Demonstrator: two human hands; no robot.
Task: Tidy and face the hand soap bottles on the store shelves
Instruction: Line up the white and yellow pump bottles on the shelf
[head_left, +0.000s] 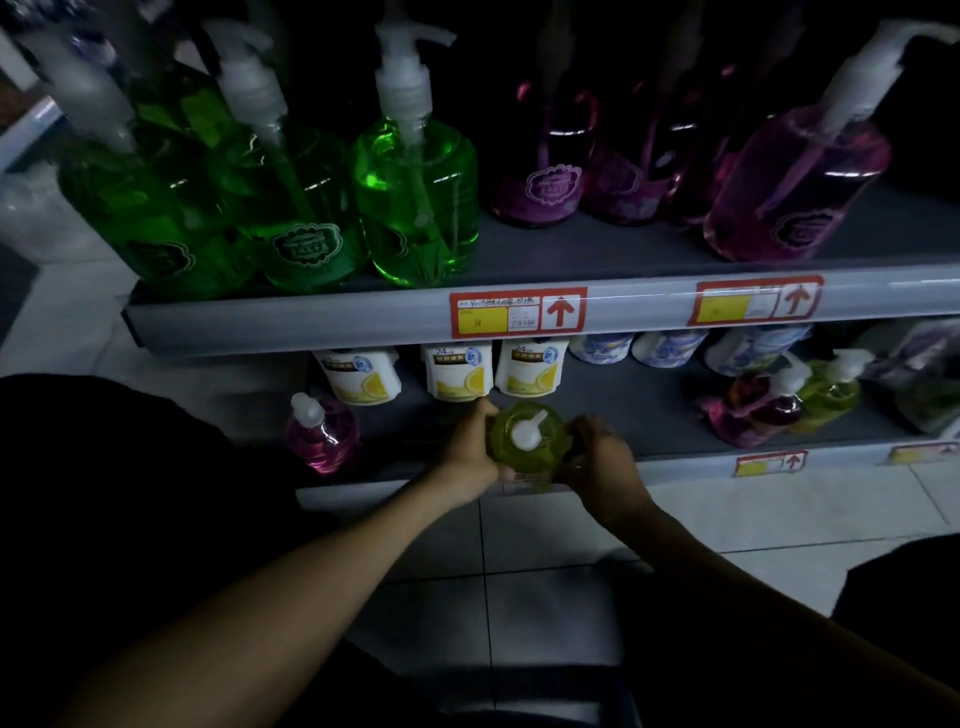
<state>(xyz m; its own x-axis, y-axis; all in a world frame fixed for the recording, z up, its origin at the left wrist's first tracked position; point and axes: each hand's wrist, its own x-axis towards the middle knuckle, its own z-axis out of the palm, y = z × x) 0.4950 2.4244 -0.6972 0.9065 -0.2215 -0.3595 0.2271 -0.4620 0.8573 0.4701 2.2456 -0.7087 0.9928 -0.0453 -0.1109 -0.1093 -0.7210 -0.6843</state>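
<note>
A yellow-green soap bottle (527, 441) with a white pump top stands at the front edge of the lower shelf (670, 415). My left hand (470, 452) grips its left side and my right hand (602, 462) grips its right side. Left of it stands a pink soap bottle (324, 434). At the right of the lower shelf several pink and yellow-green bottles (795, 400) lean in a loose cluster. On the upper shelf (623, 249) green pump bottles (415, 197) stand at the left and purple pump bottles (795, 182) at the right.
White lemon refill pouches (460, 371) and blue-patterned pouches (670, 348) stand behind the held bottle. Red and yellow price tags (519, 314) sit on the shelf rails. Pale floor tiles (779, 519) lie below. The scene is dim.
</note>
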